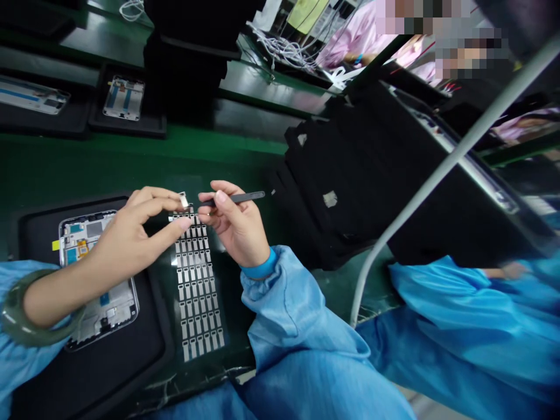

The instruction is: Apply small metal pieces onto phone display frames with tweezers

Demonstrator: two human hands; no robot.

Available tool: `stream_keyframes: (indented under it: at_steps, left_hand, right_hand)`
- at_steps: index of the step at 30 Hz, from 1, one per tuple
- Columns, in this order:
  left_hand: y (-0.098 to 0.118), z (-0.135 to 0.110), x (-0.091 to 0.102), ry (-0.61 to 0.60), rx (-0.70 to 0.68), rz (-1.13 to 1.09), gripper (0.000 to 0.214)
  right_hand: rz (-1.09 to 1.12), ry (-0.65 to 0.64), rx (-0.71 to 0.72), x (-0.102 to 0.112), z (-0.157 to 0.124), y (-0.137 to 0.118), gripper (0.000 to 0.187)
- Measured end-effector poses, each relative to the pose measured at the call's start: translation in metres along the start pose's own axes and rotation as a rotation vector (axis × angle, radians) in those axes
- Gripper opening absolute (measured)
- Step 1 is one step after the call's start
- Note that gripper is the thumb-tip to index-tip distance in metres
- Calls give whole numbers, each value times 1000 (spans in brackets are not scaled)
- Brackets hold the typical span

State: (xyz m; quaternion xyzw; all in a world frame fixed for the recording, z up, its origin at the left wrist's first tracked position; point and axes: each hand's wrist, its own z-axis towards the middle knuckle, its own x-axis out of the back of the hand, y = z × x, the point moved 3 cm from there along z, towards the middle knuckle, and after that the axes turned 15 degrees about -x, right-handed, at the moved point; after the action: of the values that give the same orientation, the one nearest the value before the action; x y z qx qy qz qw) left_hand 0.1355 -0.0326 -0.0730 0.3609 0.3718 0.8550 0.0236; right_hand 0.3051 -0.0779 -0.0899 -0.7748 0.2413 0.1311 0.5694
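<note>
My right hand (238, 224) grips black tweezers (245, 197), whose tips point left. At their tips, a small silver-white piece (184, 200) sits against the fingertips of my left hand (135, 227); the left thumb is held apart below. Beneath both hands lies a sheet of small grey stickers (195, 280) in rows. Under my left forearm, an opened tablet-like device (118, 306), with its inner parts showing, rests on a black tray (149, 326). My left arm covers part of that device.
Two more black trays at the back left hold a device housing (125, 98) and a larger housing (37, 96). Stacked black trays (350, 175) stand to the right, with a grey cable (406, 216) crossing in front. A co-worker's blue sleeve (446, 291) is at the right.
</note>
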Motion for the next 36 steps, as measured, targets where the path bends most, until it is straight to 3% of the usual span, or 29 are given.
stream_keyframes:
  at_steps: [3,6,12,19,23,26,31,36]
  left_hand:
    - [2,-9,12,74,140,-128,24]
    - [0,-17,24,57,241,-134,26]
    - [-7,-30,43,-7,286,-126,29]
    - [-16,-52,60,-143,285,-130,37]
    - [-36,-81,78,-157,126,177,45]
    - [-47,-110,79,-178,18,400,60]
    - [-32,-142,66,-206,3,462,53]
    - [-21,-138,61,-217,18,491,52]
  right_hand:
    - [-43,-52,-4,-17,0,5,37]
    - [-137,-95,53,-32,0,6,33]
    - [-349,-170,220,-57,-1,6,27]
    - [-342,-267,53,-73,5,13,28]
    - [-216,-324,-90,-80,19,18,27]
    - [-172,-380,-218,-84,31,29,28]
    - [-208,-469,-331,-91,44,53,31]
    - [-305,-360,-301,-94,54,64,53]
